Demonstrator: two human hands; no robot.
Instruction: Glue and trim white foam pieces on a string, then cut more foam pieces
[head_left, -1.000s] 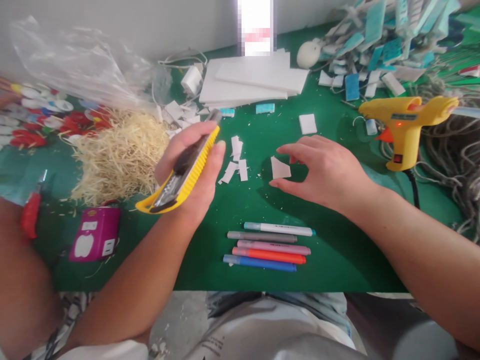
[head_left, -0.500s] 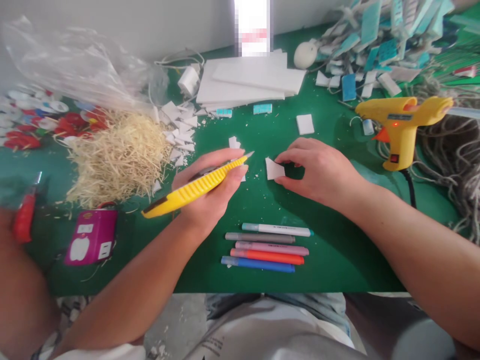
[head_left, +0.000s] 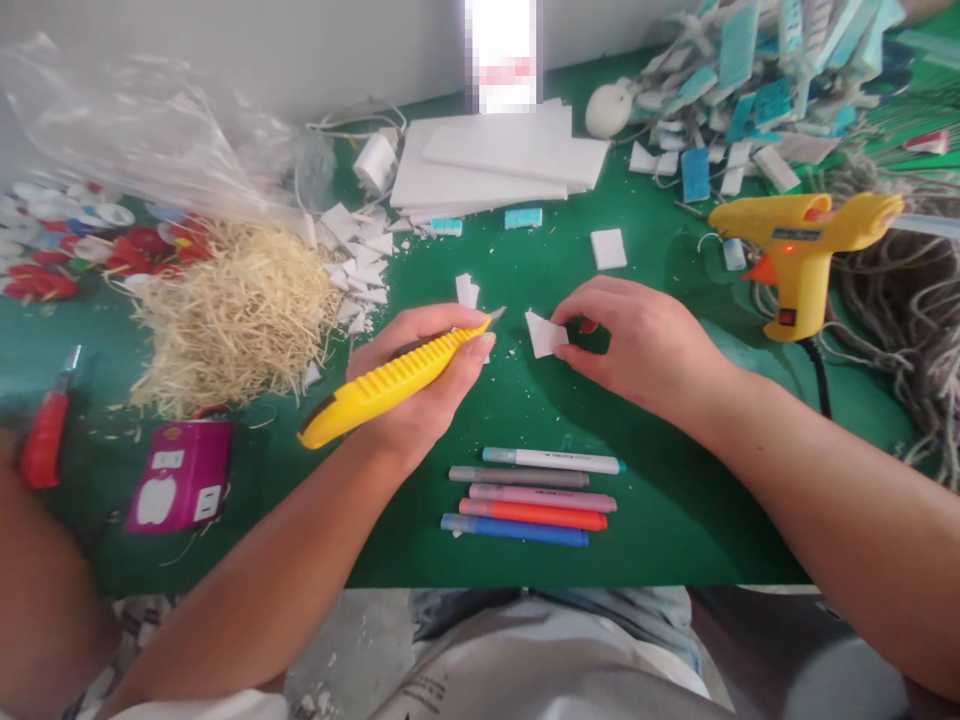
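worktop: green worktop [head_left: 660, 500] set against a pale wall, crowded with craft bits.
left hand: the left hand [head_left: 424, 375] has its fingers wrapped closed round a yellow utility knife [head_left: 390, 382], which lies slanted across the palm with its short blade tip up and to the right, close to the foam piece but whether it touches cannot be told.
right hand: the right hand [head_left: 649, 345] pinches a small white foam piece [head_left: 544, 335] between thumb and fingertips, the other fingers curled loosely; the piece sits at the worktop's middle, between the two hands.
near edge: five marker pens [head_left: 536, 493] lie in a row side by side, just below the hands.
right side: yellow glue gun [head_left: 799, 250] stands near the right wrist, its cable trailing down; behind it a heap of teal and white tags [head_left: 739, 90] and grey twine [head_left: 915, 310].
back: stack of white foam sheets [head_left: 491, 160].
left side: pile of pale straw [head_left: 232, 315], white foam scraps [head_left: 360, 260] beside it, a clear plastic bag [head_left: 142, 130] behind, a purple box [head_left: 180, 475] and red-handled pliers [head_left: 45, 435] nearer the edge.
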